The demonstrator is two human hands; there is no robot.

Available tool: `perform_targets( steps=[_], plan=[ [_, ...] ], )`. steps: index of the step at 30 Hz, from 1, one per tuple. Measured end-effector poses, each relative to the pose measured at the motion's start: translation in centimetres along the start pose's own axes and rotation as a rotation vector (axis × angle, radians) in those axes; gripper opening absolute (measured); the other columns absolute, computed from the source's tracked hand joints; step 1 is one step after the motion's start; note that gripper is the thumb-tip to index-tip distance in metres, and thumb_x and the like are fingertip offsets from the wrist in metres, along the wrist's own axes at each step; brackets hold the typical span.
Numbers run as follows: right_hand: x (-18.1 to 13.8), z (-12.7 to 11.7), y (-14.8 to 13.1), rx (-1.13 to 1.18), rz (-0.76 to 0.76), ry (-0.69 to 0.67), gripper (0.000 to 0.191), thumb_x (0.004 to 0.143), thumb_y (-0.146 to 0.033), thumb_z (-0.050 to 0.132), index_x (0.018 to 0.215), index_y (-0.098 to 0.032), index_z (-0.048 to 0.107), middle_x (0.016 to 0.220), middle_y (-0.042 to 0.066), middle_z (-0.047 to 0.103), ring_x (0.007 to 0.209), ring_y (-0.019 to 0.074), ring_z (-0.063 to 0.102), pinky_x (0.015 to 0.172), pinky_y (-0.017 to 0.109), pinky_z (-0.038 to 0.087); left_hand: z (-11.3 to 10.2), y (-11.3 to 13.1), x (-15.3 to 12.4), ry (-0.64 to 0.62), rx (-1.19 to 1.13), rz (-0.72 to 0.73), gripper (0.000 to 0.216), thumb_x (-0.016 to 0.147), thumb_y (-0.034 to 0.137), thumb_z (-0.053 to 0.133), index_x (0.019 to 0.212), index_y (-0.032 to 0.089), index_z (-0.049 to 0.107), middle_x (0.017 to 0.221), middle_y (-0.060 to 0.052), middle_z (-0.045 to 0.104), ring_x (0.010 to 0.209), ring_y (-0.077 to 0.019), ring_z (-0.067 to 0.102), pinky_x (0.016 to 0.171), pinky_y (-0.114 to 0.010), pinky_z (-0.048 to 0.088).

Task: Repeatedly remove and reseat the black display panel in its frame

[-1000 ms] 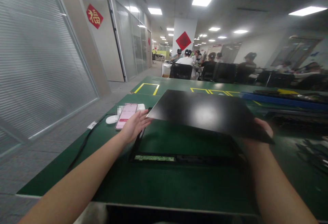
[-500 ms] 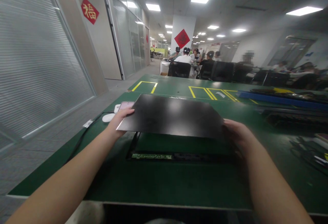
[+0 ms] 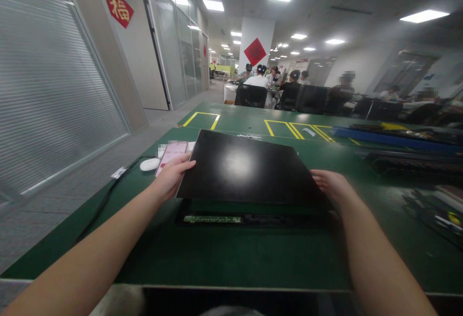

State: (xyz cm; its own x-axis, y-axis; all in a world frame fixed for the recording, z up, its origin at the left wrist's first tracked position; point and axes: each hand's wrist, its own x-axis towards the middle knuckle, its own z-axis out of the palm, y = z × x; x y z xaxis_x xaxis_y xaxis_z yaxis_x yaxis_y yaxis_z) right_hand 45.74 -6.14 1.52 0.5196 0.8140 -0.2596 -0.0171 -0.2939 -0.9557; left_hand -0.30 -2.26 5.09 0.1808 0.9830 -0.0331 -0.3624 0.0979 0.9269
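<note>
A thin, dark, glossy screen panel (image 3: 242, 171) is held up between my hands, tilted, with a bright reflection on its face. My left hand (image 3: 172, 175) grips its left edge, thumb on top. At the right edge, my right hand (image 3: 332, 183) has its fingers against the side; some of them are hidden. Below the panel, on the green table (image 3: 231, 263), lies a black frame (image 3: 282, 221) with a green circuit board strip (image 3: 211, 219) along its near side. The panel covers the rest of the frame.
Left of the panel lie a phone (image 3: 171, 154), a white mouse-like object (image 3: 149, 164) and a black cable (image 3: 104, 200). At right are a blue tray (image 3: 390, 140), dark strips (image 3: 405, 164) and tangled cables (image 3: 427, 212). People sit beyond the table.
The panel's near edge has dropped slightly toward the frame, and its face has tilted more toward me. Both hands keep their places at its sides. More of the phone shows.
</note>
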Motion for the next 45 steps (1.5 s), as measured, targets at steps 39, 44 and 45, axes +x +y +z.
perform_targets(
  steps=[39,44,45],
  plan=[
    [-0.9,-0.3,-0.5,-0.842,-0.236,0.268,0.033,0.074,-0.03,0.057,0.1,-0.021,0.075,0.078,0.007,0.076,0.08,0.0262,0.069,0.064,0.033,0.046,-0.4,-2.4,0.4,0.043,0.115,-0.049,0.039,0.071,0.008,0.076,0.108,0.014,0.067,0.095,-0.01,0.08,0.083,-0.0237,0.077,0.063,-0.026,0.06],
    [-1.0,-0.2,-0.6,-0.879,-0.234,0.274,0.033,0.074,-0.031,0.057,0.099,-0.023,0.076,0.077,0.006,0.076,0.078,0.0257,0.068,0.064,0.033,0.047,-0.4,-2.7,0.6,0.059,0.12,-0.061,0.034,0.072,0.007,0.075,0.104,0.016,0.065,0.094,-0.009,0.08,0.085,-0.0234,0.076,0.07,-0.028,0.061],
    [-1.0,-0.2,-0.6,-0.886,-0.238,0.277,0.033,0.073,-0.032,0.057,0.098,-0.023,0.076,0.077,0.007,0.075,0.077,0.0258,0.068,0.063,0.033,0.047,-0.5,-2.8,0.6,0.059,0.127,-0.06,0.034,0.072,0.008,0.075,0.103,0.016,0.065,0.095,-0.009,0.08,0.086,-0.0236,0.076,0.07,-0.029,0.06]
  ],
)
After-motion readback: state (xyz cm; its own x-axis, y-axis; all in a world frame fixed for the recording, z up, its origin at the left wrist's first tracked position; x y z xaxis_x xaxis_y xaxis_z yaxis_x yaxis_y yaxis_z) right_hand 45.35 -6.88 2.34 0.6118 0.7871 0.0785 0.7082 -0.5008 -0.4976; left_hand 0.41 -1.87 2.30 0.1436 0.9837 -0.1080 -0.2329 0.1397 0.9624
